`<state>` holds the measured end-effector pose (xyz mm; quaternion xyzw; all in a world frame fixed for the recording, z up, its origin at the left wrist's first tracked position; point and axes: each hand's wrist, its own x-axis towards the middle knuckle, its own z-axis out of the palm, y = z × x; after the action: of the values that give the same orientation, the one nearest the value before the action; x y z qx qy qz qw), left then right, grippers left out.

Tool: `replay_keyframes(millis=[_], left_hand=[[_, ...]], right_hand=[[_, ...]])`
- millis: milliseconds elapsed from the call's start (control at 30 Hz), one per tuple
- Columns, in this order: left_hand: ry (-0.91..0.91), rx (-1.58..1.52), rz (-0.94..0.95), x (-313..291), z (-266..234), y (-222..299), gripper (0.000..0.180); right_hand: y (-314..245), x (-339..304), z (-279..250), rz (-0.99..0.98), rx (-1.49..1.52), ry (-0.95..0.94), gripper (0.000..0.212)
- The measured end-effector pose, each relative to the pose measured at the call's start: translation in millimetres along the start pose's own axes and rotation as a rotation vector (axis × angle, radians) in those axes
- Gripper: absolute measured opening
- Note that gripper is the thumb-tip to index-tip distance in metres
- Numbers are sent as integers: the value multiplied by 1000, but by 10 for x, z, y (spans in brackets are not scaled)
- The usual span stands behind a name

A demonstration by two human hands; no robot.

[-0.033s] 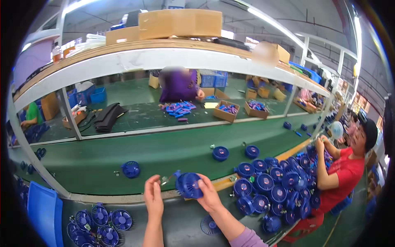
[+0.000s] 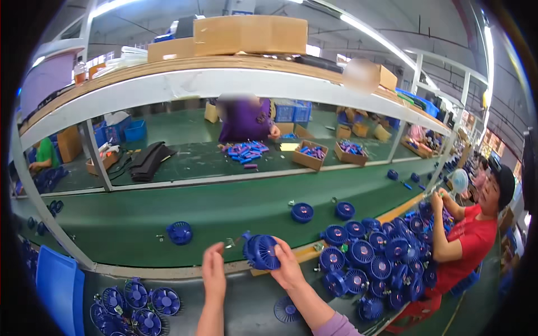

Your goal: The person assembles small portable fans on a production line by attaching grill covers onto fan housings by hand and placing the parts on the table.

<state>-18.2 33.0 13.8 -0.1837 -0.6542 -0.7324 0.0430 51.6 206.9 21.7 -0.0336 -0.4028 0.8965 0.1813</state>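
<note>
My right hand [image 2: 290,267] grips a dark blue fan head [image 2: 261,251], with the thumb on its slatted cage. A small wired piece [image 2: 230,243] hangs off the fan's left side, its details too small to make out. Just left of that piece, my left hand [image 2: 214,269] is raised with its fingers stretched upward and slightly blurred; it appears apart from the piece. Below my right forearm, another fan part [image 2: 286,309] lies on the dark worktop.
A large heap of blue fan heads [image 2: 361,252] lies at right, beside a person in a red shirt [image 2: 465,235]. Several fans [image 2: 147,321] sit at lower left, next to a blue bin [image 2: 59,291]. A green conveyor belt [image 2: 246,207] crosses ahead, carrying spaced fans [image 2: 302,212].
The view has shifted slightly. The fan in my right hand has turned a little, and my left fingers have moved slightly, blurring.
</note>
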Motion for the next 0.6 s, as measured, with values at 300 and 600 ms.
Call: replay_keyframes(millis=[300, 600], left_hand=[[-20, -1033, -483, -284, 514, -426, 68], [90, -964, -493, -178, 366, -336, 30]], right_hand=[[342, -12, -56, -69, -578, -55, 40], [246, 42, 128, -548, -1167, -294, 47]])
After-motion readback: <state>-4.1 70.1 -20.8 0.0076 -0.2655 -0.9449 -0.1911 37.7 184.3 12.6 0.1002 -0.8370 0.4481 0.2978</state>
